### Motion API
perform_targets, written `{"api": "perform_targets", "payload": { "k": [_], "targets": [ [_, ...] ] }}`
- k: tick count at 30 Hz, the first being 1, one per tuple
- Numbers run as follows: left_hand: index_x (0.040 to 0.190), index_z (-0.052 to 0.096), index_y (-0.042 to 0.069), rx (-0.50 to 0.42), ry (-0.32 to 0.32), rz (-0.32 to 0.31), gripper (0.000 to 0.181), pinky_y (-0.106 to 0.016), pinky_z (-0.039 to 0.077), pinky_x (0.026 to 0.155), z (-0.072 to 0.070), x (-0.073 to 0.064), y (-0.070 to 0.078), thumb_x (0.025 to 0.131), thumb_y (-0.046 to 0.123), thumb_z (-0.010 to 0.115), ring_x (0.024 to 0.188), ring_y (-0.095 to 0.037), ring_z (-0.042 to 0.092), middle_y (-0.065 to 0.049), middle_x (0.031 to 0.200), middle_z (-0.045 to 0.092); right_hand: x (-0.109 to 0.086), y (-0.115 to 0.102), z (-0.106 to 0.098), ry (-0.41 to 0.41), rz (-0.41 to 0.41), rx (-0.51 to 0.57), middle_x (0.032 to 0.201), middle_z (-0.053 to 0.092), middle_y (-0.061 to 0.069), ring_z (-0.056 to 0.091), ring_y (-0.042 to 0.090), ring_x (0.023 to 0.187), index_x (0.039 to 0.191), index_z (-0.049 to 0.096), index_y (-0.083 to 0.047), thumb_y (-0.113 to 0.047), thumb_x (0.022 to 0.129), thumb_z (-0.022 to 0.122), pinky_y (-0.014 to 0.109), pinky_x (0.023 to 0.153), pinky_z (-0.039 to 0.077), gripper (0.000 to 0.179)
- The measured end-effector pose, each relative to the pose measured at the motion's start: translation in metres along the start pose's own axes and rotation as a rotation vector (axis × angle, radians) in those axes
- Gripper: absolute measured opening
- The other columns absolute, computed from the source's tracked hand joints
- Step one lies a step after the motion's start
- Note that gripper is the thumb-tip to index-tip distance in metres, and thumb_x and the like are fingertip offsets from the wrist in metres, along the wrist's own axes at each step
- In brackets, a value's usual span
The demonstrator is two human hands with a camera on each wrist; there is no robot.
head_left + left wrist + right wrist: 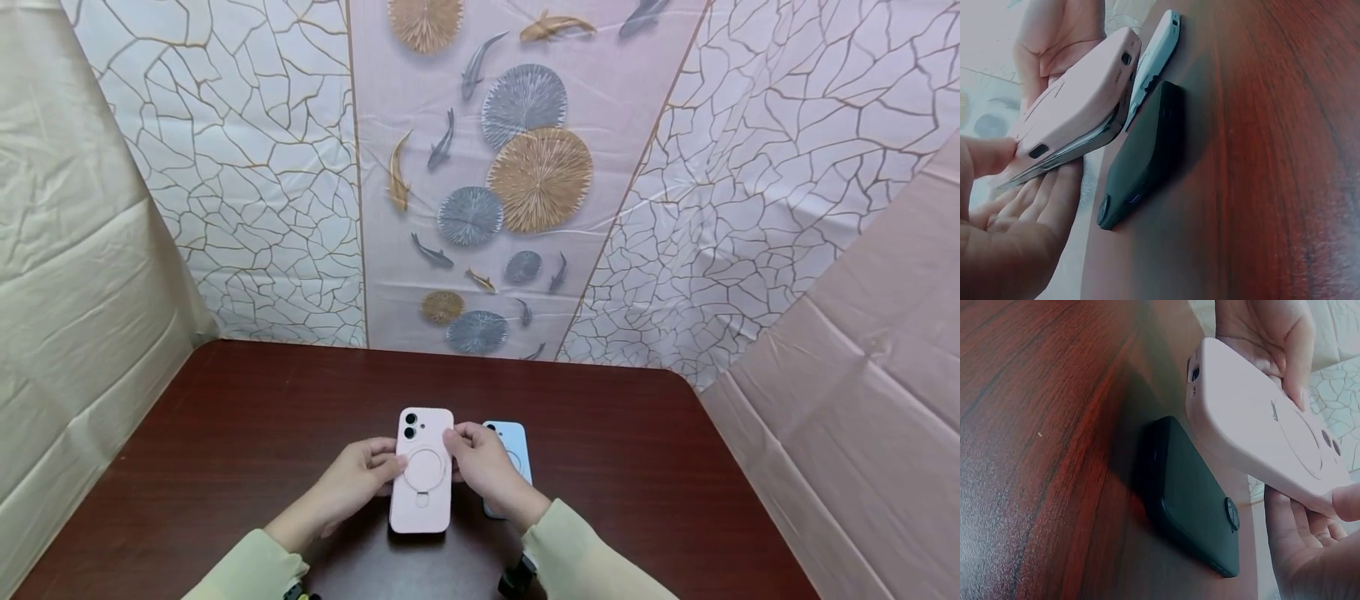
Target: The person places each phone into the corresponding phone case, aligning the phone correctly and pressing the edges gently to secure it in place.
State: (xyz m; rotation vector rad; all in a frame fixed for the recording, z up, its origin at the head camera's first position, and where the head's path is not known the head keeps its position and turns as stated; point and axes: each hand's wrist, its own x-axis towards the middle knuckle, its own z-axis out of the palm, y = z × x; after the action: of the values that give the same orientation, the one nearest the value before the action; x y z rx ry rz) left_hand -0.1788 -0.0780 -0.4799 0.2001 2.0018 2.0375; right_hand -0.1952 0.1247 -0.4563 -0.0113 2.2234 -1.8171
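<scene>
Both arms are in loose, pale yellow-green long fabric sleeves, left sleeve [247, 575] and right sleeve [592, 558], each with a soft bunched cuff ending right at the wrist. Under each cuff there's a small black device, looks like a strap-on mount, the left one [294, 592] barely peeking out and the right one [517, 577] a bit chunkier. Hands [360, 479] [483, 467] are bare: no rings or gloves.

matt pink case [422, 471]; glossy wood table [240, 433].
</scene>
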Motion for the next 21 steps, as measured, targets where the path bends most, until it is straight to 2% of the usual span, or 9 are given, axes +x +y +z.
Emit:
{"api": "perform_targets", "payload": {
  "k": [4, 7, 16, 21],
  "targets": [
    [0.124, 0.055, -0.007, 0.000, 0.165, 0.008, 0.035, -0.038, 0.056, 0.076, -0.001, 0.005, 0.005, 0.096, 0.013, 0.062, 0.094, -0.026, 0.067, -0.019, 0.108, 0.067, -0.002, -0.001, 0.003, -0.011, 0.003, -0.013, 0.087, 0.070, 0.007, 0.067, 0.019, 0.074, 0.109, 0.061, 0.000, -0.028, 0.101, 0.052, 0.037, 0.067, 0.056, 0.030],
    [0.119, 0.060, -0.002, 0.006, 0.242, -0.003, 0.031, -0.038, 0.057, 0.073, -0.002, 0.007, 0.009, 0.095, 0.017, 0.064, 0.091, -0.024, 0.067, -0.016, 0.104, 0.068, -0.003, -0.002, 0.005, -0.022, 0.002, -0.010, 0.086, 0.070, 0.007, 0.067, 0.020, 0.073, 0.109, 0.061, 0.000, -0.028, 0.101, 0.053, 0.037, 0.067, 0.056, 0.030],
    [0.106, 0.062, -0.001, 0.070, 0.315, -0.016, 0.024, -0.034, 0.057, 0.069, -0.001, 0.007, 0.012, 0.094, 0.019, 0.066, 0.080, -0.020, 0.066, -0.011, 0.092, 0.068, -0.006, -0.003, 0.008, -0.060, -0.021, 0.004, 0.088, 0.070, 0.009, 0.067, 0.022, 0.075, 0.108, 0.061, 0.001, -0.026, 0.100, 0.055, 0.037, 0.067, 0.057, 0.028],
    [0.103, 0.062, -0.003, 0.063, 0.339, 0.015, 0.020, -0.033, 0.056, 0.068, 0.000, 0.005, 0.012, 0.095, 0.015, 0.064, 0.079, -0.018, 0.064, -0.010, 0.088, 0.067, -0.005, -0.003, 0.010, -0.074, -0.027, 0.005, 0.089, 0.070, 0.008, 0.068, 0.022, 0.076, 0.107, 0.062, 0.000, -0.025, 0.100, 0.055, 0.038, 0.067, 0.057, 0.027]
  ]
}}
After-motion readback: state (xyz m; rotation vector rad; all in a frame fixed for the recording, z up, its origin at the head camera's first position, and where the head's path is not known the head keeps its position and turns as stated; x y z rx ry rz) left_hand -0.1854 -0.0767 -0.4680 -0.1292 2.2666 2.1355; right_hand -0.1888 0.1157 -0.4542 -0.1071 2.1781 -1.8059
